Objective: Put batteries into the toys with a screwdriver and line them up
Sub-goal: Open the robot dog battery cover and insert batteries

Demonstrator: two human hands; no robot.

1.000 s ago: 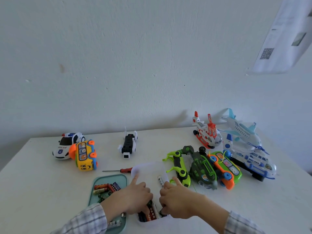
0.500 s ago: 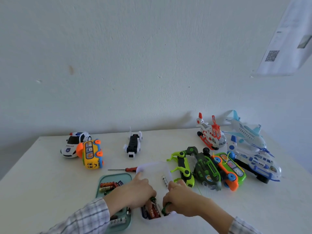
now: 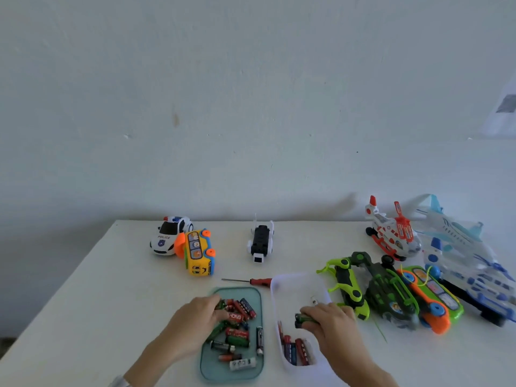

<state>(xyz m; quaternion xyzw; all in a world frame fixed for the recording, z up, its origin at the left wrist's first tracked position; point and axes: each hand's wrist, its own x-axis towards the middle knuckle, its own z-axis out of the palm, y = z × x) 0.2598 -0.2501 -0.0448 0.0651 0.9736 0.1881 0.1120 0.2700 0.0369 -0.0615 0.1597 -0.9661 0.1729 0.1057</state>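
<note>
My left hand (image 3: 195,322) reaches into the teal tray (image 3: 258,297), its fingers on the loose batteries (image 3: 238,331) lying there. My right hand (image 3: 329,322) grips a green battery (image 3: 303,319) over the white tray (image 3: 275,289), which holds a few more batteries (image 3: 294,351). The red-handled screwdriver (image 3: 251,281) lies just beyond the two trays. Toys stand around: a police car (image 3: 167,240), a yellow bus (image 3: 198,254), a black and white toy (image 3: 261,243), a green toy (image 3: 349,286), a dark green vehicle (image 3: 391,297) and an orange-green one (image 3: 430,297).
At the back right stand a red and white helicopter (image 3: 391,233) and a large blue and white plane (image 3: 460,255). The white table (image 3: 97,303) ends at the wall behind the toys; its left edge runs diagonally toward me.
My left hand has moved from the white tray left to the teal tray. My right hand has lifted a green battery out of the white tray. The camera view has shifted left.
</note>
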